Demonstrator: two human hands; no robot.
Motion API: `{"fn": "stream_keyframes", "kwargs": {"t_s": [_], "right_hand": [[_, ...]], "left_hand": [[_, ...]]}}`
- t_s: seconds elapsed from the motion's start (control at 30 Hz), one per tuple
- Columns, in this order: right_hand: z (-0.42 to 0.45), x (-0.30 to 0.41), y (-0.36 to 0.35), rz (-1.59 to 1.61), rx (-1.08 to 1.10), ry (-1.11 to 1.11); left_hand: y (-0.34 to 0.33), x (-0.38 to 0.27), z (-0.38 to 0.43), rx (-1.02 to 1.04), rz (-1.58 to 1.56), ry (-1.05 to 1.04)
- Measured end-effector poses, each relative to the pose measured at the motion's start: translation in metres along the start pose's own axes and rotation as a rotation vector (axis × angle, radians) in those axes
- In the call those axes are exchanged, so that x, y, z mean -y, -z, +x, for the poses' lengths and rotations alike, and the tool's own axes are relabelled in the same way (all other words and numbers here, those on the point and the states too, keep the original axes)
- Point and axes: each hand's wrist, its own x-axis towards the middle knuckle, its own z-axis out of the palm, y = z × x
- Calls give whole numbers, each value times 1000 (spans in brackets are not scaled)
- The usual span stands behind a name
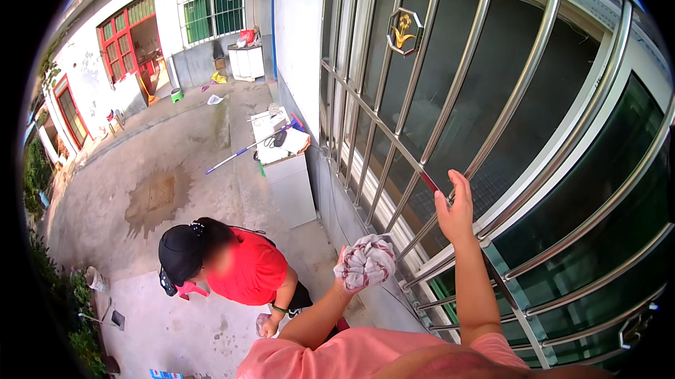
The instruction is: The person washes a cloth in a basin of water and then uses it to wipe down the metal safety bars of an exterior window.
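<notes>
My left hand [347,273] holds a bunched white cloth with reddish stripes [367,263], close to the lower bars of a stainless steel window grille [393,139]. Higher and to the right, my right hand [454,210] is raised at the grille's horizontal rail, its fingers apart beside an upright bar; whether the fingertips touch the metal is hard to tell. Behind the bars is a window with dark glass [590,168] and a white frame. A gold flower ornament [404,31] is set between two bars near the top.
A person in a red shirt [248,268] and black cap stands close at left, holding a crumpled cloth. Beyond, a white cabinet [290,184] bears papers and a long-handled squeegee [248,148]. A red plastic stool [191,289] stands by the person; a drain cover [161,192] lies in wet concrete.
</notes>
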Motion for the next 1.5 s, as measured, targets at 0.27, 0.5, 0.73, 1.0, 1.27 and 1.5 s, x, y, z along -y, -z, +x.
{"fn": "stream_keyframes", "kwargs": {"t_s": [0.27,0.5,0.73,1.0,1.27,1.5], "right_hand": [[56,11,16,-177,-574,158],[98,-22,9,430,-385,-379],[99,-35,-6,561,-446,-346],[106,-32,-21,429,-558,-333],[104,-24,-25,425,-578,-396],[100,-29,-14,493,-507,-357]], "left_hand": [[-23,-37,-26,232,99,-164],[34,-69,-27,76,-35,-248],[79,-112,-52,170,-35,-257],[86,-180,-75,194,-287,-280],[93,-226,-44,-77,216,-565],[-93,-269,109,68,332,-612]]}}
